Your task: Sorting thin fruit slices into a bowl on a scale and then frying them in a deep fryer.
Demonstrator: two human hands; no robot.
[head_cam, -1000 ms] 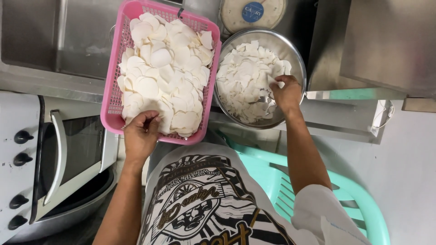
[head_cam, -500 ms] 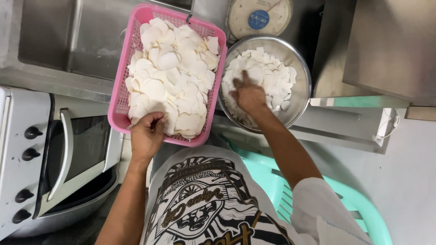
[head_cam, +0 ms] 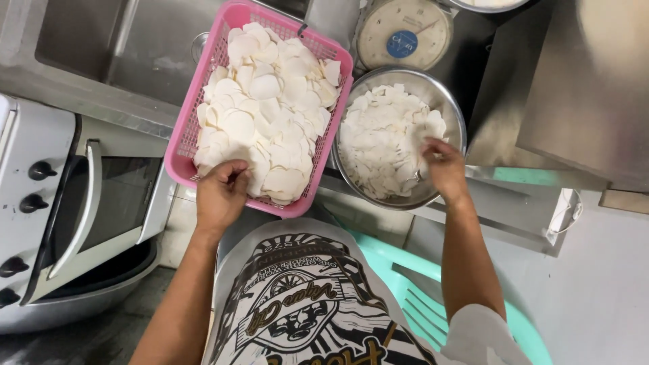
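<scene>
Heaped pale, thin round slices fill the pink basket.

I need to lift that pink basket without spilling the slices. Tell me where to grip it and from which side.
Take the pink basket by its two long rims, one hand per side. The left hand is already at the near corner. The slices are heaped above the rim, so keep it level. The metal bowl crowds the right side, so probably slip fingers under that rim.
</scene>
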